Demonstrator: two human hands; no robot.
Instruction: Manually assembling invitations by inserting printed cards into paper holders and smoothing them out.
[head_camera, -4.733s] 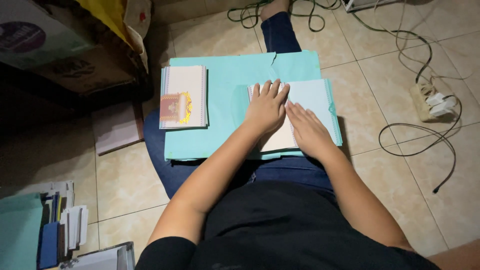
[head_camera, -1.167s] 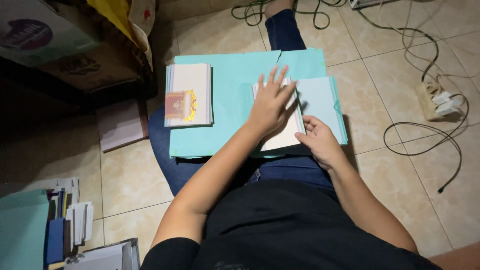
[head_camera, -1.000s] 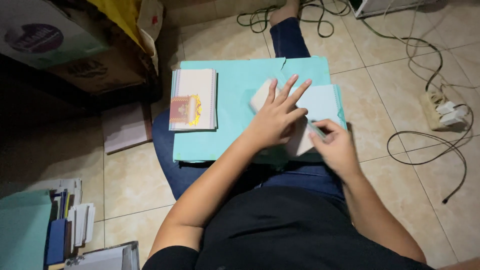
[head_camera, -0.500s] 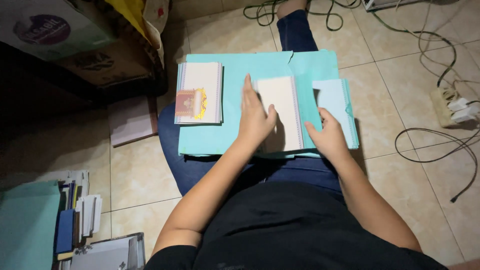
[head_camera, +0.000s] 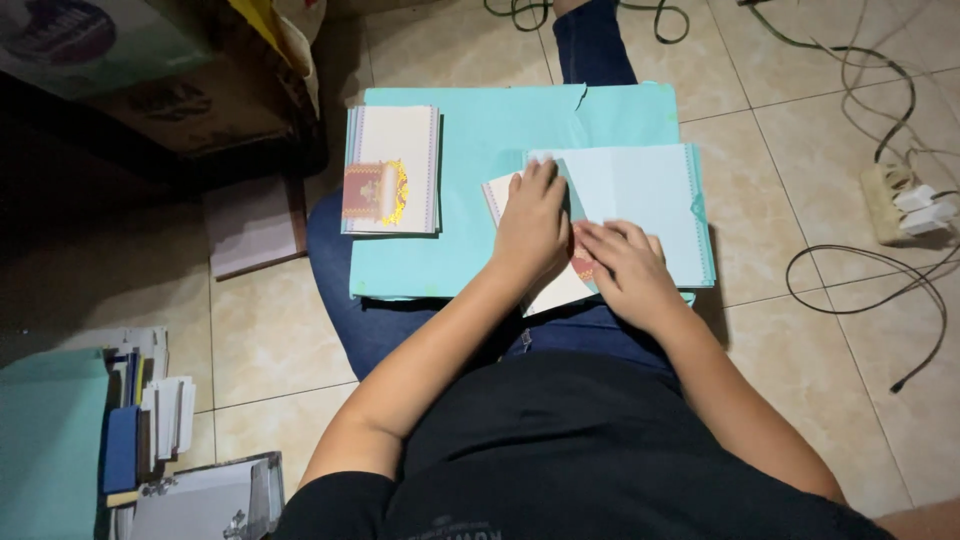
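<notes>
Turquoise board (head_camera: 450, 190) lies across the person's lap, resting on the jeans-clad legs, and all handling takes place on it. I log the left hand (head_camera: 532, 225) flat, palm down, fingers together, pressing on a cream-white card (head_camera: 550, 290) near the board's front edge. Right hand (head_camera: 625, 270) lies just beside it, touching it at the thumb side, fingers bent and resting where the card meets a pale blue folded sheet (head_camera: 640, 205). That sheet spreads to the right of both hands, its patterned edge running along the board's right side. A small red-gold printed patch on the card shows between the two hands. I cannot tell whether the right fingers pinch the card's edge or only press on it; neither hand is closed around anything.

On the board's left end, well apart from the hands, a stack of printed cards (head_camera: 390, 170) with a red-and-gold emblem lies squared up. Off the board: tiled floor (head_camera: 260, 330), a cardboard box (head_camera: 200, 110) upper left, a power strip (head_camera: 900, 205) with trailing cables at right, more stacked paper goods (head_camera: 150, 420) lower left.
</notes>
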